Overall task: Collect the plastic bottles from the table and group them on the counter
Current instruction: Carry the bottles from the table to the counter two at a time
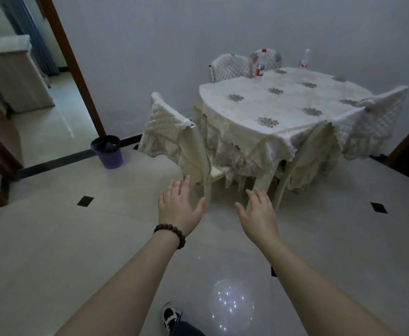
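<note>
Two clear plastic bottles with red labels stand at the far edge of the table (266, 105), which wears a cream embroidered cloth. One bottle (260, 63) is at the back left, the other bottle (304, 59) at the back right. My left hand (179, 207), with a bead bracelet on the wrist, and my right hand (259, 214) are stretched forward over the floor, palms down, fingers apart, holding nothing. Both hands are well short of the table. A pale counter (6, 48) shows through the doorway at the upper left.
Cloth-covered chairs ring the table; the nearest chair (174, 132) stands between my hands and the table. A purple waste bin (107, 151) sits by the wooden door frame (77, 69). The floor is glossy tile with black diamond insets. My shoe (171, 316) is at the bottom.
</note>
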`<state>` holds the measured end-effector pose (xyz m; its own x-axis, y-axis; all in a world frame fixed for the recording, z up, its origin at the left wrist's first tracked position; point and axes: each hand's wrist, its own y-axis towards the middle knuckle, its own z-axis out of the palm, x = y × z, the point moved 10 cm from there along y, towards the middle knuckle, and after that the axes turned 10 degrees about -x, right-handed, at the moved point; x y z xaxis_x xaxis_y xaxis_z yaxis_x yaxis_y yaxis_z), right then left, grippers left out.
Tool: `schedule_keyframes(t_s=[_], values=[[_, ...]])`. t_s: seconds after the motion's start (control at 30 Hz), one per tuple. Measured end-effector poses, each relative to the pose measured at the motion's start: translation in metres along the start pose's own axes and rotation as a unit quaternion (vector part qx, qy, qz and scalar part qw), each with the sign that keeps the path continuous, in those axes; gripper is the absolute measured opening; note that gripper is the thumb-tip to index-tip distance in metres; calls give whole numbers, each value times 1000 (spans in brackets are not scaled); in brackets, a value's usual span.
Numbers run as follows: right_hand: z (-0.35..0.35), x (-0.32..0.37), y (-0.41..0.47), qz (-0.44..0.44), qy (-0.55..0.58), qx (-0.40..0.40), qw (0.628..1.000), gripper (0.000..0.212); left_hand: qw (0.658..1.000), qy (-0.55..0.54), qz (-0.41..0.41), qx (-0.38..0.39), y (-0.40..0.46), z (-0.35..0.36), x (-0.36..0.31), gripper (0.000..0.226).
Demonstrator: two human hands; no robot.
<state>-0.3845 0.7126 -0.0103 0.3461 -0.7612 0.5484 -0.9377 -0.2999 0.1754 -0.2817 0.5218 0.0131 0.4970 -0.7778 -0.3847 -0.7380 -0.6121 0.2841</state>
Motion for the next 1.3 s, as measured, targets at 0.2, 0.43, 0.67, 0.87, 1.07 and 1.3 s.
schedule_keyframes(t_s=[0.2,0.43,0.67,0.87,1.07,1.3], values=[[76,105,132,-34,1,5,999,57,999,2,-19,-31,151,-5,79,71],[131,205,253,-64,5,4,998,56,998,-3,-37,-57,294,-14,147,71],[196,275,377,-92,4,-3,996,52,997,-7,-39,-66,428,5,207,71],[273,325,510,-90,19,-12,996,55,998,17,-29,-58,574,43,256,70],[350,376,643,-74,32,22,997,56,999,33,-26,-25,726,85,289,70],[401,408,757,-45,23,11,999,55,1000,26,4,-12,864,123,313,69]])
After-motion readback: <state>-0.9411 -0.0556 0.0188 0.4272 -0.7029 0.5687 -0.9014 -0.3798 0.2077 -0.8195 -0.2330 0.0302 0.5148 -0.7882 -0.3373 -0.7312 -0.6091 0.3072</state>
